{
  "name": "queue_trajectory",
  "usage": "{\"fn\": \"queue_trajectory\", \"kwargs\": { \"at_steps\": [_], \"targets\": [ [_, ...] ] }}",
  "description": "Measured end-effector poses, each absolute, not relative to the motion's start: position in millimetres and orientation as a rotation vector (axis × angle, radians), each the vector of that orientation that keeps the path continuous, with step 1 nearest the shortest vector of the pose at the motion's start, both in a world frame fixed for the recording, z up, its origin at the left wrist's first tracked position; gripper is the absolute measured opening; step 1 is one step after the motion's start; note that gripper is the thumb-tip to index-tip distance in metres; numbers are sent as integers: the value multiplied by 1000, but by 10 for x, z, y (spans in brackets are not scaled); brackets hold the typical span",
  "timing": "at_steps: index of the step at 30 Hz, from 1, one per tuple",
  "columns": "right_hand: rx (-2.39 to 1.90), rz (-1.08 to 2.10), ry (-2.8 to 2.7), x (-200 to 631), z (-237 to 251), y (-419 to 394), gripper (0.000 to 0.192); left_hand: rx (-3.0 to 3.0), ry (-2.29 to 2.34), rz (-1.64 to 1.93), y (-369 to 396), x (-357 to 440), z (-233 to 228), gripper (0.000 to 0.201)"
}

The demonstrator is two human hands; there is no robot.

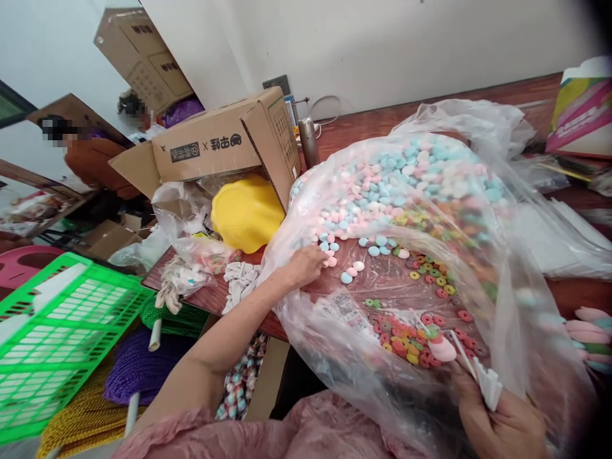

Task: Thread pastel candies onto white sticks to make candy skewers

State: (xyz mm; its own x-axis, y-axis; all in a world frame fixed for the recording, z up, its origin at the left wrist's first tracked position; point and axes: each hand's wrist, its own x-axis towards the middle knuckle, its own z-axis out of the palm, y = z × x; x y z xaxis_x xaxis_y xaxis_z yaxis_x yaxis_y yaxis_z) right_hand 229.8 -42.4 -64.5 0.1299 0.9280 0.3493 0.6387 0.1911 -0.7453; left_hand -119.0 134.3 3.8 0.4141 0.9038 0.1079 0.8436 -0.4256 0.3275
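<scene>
My right hand (502, 408) clamps a white strip (490, 387); my left hand (306, 264) touches pink and blue sweets (331, 261) in the open plastic bag (310, 328) on the bench (354, 131), whether its fingers pinch any I can't tell. Dragging the plastic could scatter them.

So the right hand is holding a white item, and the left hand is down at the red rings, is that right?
Not quite: the head view shows the left hand at the pink and blue oval pieces instead. The right hand is indeed holding a white item.
</scene>
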Motion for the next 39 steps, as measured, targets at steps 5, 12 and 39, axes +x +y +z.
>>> {"fn": "queue_trajectory", "kwargs": {
  "at_steps": [5, 12, 39],
  "targets": [
    [-1526, 414, -1605, 2349, -669, -418, 22, 2316, 1753, 843, 1468, -1184, -3, 14],
    [-1453, 335, -1689, 2377, -705, -423, 20, 2539, 1521, 569, 1550, -994, -197, 17],
    [-1441, 284, -1723, 2396, -727, -471, 21, 2434, 1430, 622, 1267, -1044, -188, 18]
  ]
}}
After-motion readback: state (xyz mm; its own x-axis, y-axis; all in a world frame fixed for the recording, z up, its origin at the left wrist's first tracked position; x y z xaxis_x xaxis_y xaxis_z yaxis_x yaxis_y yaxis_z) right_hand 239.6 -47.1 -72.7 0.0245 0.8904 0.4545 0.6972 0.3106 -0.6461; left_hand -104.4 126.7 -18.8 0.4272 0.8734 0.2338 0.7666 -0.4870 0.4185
